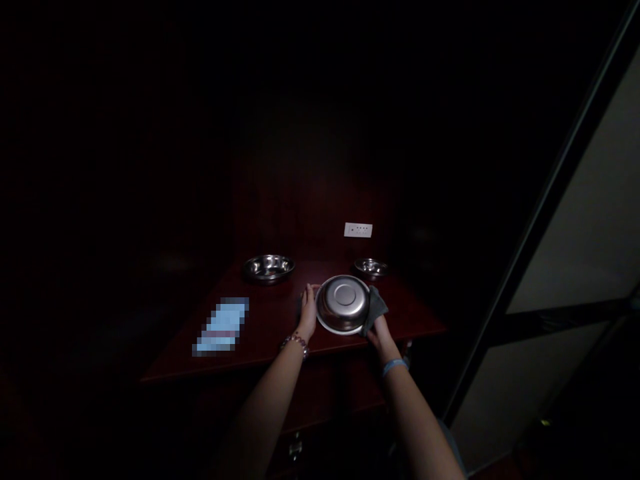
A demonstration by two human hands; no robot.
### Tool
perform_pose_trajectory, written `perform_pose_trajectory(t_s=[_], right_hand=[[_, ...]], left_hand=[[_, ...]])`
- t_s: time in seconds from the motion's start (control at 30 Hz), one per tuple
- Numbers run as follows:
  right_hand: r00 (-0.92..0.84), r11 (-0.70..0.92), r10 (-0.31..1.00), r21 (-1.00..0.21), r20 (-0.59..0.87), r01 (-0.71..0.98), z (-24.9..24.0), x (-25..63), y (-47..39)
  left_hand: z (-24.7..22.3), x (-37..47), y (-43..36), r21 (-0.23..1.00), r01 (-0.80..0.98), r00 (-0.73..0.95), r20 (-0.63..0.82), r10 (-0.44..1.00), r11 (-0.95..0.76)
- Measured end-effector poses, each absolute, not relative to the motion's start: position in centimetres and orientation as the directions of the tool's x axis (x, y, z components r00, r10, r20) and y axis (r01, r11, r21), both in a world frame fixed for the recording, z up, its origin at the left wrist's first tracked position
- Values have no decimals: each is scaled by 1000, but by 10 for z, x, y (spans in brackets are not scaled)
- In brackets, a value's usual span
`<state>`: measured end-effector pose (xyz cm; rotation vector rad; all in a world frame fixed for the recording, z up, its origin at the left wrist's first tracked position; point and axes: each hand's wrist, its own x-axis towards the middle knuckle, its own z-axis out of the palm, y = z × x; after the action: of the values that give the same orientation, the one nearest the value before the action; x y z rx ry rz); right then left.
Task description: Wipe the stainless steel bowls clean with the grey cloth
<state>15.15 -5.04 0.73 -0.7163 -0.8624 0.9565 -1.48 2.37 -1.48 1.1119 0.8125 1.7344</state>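
A shiny steel bowl (345, 299) is held bottom up over the front part of the dark red tabletop (270, 320). My left hand (309, 313) grips its rim from the left, fingers partly hidden behind it. On the right, my right hand (379, 330) holds a dark grey cloth (376, 308) against the rim; the cloth covers most of those fingers. Behind the held bowl stand two more steel bowls: a wide one (270, 268) at the back left and a smaller one (371, 268) at the back right.
A blurred light-blue flat item (223, 327) lies on the table's left side. A white wall socket (358, 230) is set in the back panel. A dark-framed pale panel (570, 220) stands to the right. Below the tabletop, a metal fitting (295, 448) shows dimly.
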Motion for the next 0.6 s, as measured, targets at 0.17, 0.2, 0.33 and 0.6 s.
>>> perform_pose_trajectory(t_s=[0.17, 0.2, 0.33, 0.6], right_hand=[[276, 376, 919, -836, 281, -400, 13, 151, -51], [276, 373, 920, -835, 278, -404, 13, 151, -51], [313, 395, 908, -821, 280, -411, 13, 151, -51], [301, 404, 905, -833, 301, -379, 14, 151, -49]], left_hand=[[-13, -10, 22, 865, -334, -222, 313, 924, -373], [-12, -10, 22, 867, -340, -218, 303, 928, -364], [-9, -10, 20, 861, -412, -167, 249, 954, -297], [-1, -15, 21, 811, -542, -47, 232, 972, -220]])
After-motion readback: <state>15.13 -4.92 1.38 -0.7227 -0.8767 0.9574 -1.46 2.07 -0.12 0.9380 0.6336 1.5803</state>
